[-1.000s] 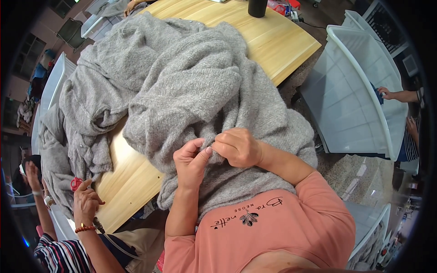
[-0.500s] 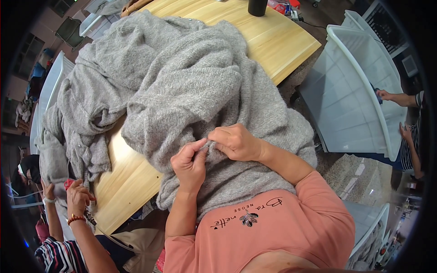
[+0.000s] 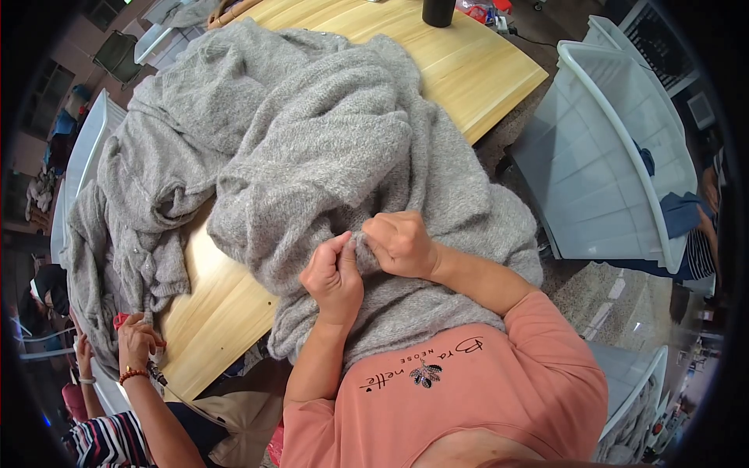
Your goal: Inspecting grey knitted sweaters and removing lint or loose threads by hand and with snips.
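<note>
A large heap of fluffy grey knit fabric [image 3: 320,148] covers the middle of the table and spills down toward my lap. In front of my chest my left hand [image 3: 334,281] is closed, thumb and forefinger pinching a small bit of the grey knit. Right beside it, my right hand [image 3: 402,243] is curled into a fist with its fingertips at that same bit. The two hands nearly touch. What lies inside the right fingers is mostly hidden.
The pale wooden table [image 3: 484,70] carries a black cylinder [image 3: 440,11] at its far edge. To the right stands a big translucent white bin [image 3: 601,156], with a person holding dark blue cloth [image 3: 679,214] beyond it. At lower left, a co-worker's hand [image 3: 139,343] holds something red.
My left hand has shifted slightly right and turned upright beside my right one. The co-worker's farther hand has dropped away from the grey knit. Dark blue cloth has appeared by the bin.
</note>
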